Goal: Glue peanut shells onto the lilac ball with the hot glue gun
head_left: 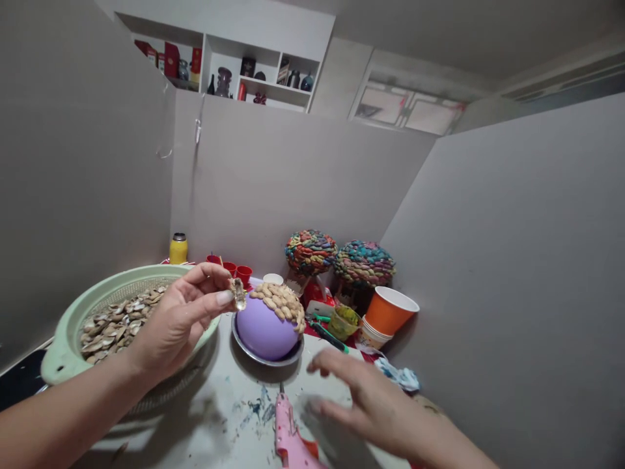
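Note:
Pinched between the thumb and fingers of my left hand (178, 316) is a peanut shell half (239, 294), its hollow side showing. My right hand (359, 397) is held over the table with fingers apart and nothing in them. Just left of it lies a pink hot glue gun (288, 430), nozzle pointing away from me. Between and beyond my hands, a purple balloon (266, 332) rests in a metal bowl (293, 357). Peanut shells (280, 301) cover the balloon's upper right part. A green colander (66, 348) with many loose shells (120, 326) stands at the left, partly behind my left forearm.
Two multicoloured shell-covered balls (311, 252) stand at the back. Red cups (243, 276) and a yellow bottle (178, 249) are at back left. Right of the balloon are green-handled pliers (332, 337), a yellow-green cup (344, 322), an orange paper bucket (388, 311) and a cloth (400, 376). Grey partitions surround the table.

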Demonstrator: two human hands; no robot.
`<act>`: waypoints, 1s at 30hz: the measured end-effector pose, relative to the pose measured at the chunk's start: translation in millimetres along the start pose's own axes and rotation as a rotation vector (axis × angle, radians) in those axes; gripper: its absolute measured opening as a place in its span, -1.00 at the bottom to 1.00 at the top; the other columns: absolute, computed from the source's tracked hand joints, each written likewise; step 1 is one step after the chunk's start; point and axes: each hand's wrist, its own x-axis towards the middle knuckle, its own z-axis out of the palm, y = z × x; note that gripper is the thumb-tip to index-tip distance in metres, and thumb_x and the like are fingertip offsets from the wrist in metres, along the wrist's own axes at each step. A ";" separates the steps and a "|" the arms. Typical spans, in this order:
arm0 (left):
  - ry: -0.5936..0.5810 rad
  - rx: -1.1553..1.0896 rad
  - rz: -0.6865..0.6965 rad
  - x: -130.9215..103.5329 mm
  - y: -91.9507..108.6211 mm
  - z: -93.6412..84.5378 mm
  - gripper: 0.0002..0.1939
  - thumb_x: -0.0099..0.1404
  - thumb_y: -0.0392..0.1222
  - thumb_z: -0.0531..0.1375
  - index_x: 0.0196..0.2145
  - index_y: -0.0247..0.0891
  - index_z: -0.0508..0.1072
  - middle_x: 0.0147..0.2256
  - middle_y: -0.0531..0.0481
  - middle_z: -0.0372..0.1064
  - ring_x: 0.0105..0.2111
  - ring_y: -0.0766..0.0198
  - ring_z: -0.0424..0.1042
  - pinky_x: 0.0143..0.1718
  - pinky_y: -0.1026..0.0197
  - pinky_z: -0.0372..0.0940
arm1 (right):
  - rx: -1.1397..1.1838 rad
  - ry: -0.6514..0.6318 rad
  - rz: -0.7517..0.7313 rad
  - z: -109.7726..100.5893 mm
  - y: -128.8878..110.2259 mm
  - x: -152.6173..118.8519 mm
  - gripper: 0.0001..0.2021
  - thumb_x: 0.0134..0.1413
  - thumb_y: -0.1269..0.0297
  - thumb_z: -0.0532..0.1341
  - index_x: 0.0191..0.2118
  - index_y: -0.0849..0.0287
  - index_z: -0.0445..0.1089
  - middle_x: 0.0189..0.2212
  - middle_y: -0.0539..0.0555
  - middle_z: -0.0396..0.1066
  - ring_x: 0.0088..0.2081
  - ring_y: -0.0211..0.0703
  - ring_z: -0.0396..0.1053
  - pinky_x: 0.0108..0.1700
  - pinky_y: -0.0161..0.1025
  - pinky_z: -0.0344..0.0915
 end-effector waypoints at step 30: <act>-0.716 1.481 0.752 63.7 -43.7 -12.8 -0.86 0.29 -0.41 0.04 -0.22 -0.31 0.34 -0.34 -0.11 0.42 -0.35 0.23 0.39 -0.34 0.20 0.32 | 0.790 0.107 -0.139 20.0 95.7 161.4 -0.55 0.06 -0.06 0.26 0.02 0.04 0.48 0.07 0.11 0.43 0.13 0.16 0.31 0.16 0.07 0.20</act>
